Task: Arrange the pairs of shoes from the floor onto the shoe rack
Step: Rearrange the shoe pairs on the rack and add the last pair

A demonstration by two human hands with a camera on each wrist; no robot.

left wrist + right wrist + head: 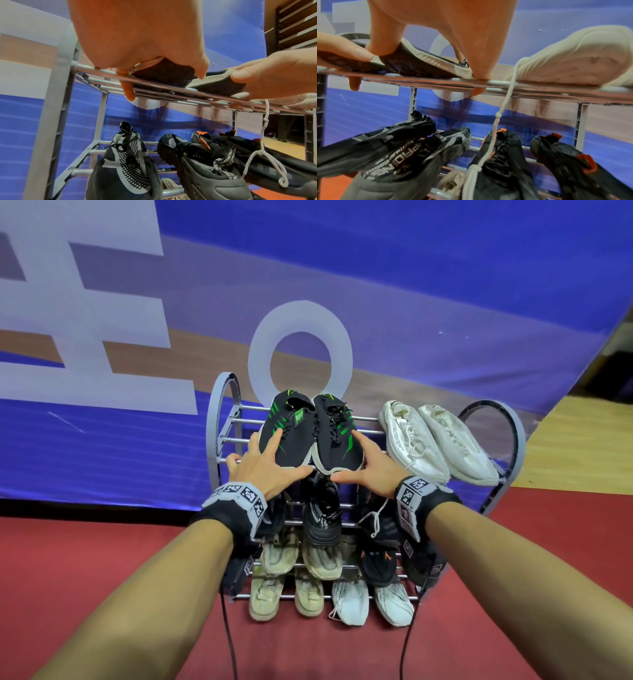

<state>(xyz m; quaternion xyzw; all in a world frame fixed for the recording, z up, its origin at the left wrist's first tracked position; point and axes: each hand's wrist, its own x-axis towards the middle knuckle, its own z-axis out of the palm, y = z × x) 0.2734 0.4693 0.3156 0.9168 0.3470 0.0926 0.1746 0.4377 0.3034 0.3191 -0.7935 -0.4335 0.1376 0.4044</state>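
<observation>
Black-green shoes [310, 433] sit on shoe rack [219, 419] top tier, left of white pair [438, 440] (lace dangling). Left hand [263, 467] and right hand [371, 470] rest spread-fingered on toes, 1 each, not clasping.

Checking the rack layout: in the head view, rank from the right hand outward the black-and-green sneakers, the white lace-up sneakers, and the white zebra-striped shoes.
1. Black-and-green sneakers: top shelf, under the right hand.
2. White lace-up sneakers: top shelf, right end.
3. White zebra-striped shoes: bottom shelf, lower right.
</observation>
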